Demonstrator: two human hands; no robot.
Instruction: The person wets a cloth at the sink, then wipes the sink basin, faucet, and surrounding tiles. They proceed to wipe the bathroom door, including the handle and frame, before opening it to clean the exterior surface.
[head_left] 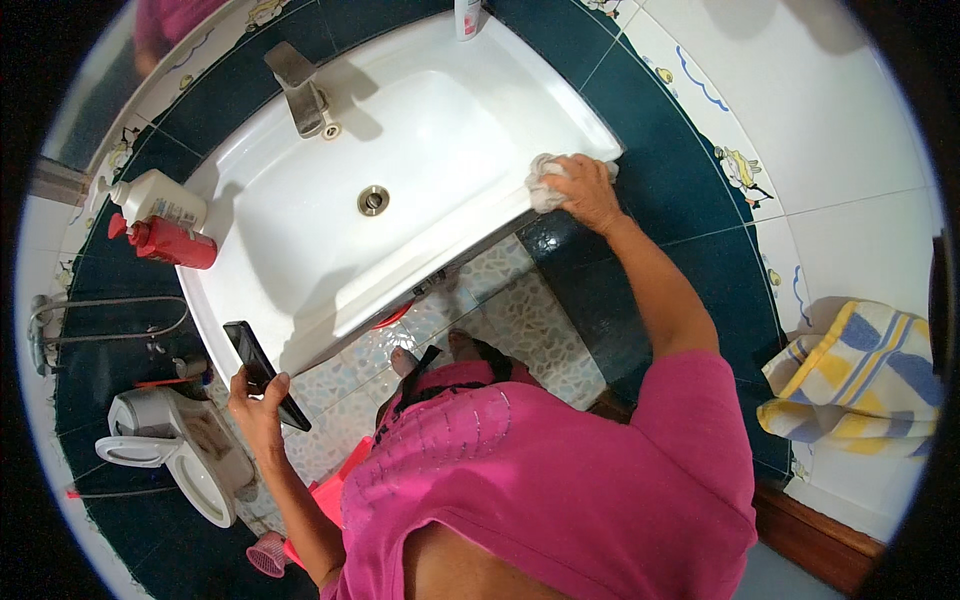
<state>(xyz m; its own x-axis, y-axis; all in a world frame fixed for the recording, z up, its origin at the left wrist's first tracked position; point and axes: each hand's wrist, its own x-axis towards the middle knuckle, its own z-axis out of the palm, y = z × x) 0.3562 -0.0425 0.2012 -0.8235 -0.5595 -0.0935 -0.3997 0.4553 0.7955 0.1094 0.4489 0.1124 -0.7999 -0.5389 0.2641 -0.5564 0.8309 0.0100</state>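
Observation:
My right hand [588,193] is closed around a crumpled whitish cloth [546,184]. It presses the cloth against the front right corner of a white washbasin [420,130]. At the basin's front left, my left hand [257,402] grips a black smartphone [262,368], thumb on one side and fingers on the other. The phone is tilted and lies close to the basin's left front edge. A metal faucet [297,88] rises at the back of the basin, and a round drain [373,200] sits in its bowl.
White [165,200] and red [175,243] pump bottles stand on the basin's left rim, and a white tube [467,18] at the back right. A toilet [200,450] is at the left, a checked towel [860,375] hangs at the right. Pink plastic items are low beside me.

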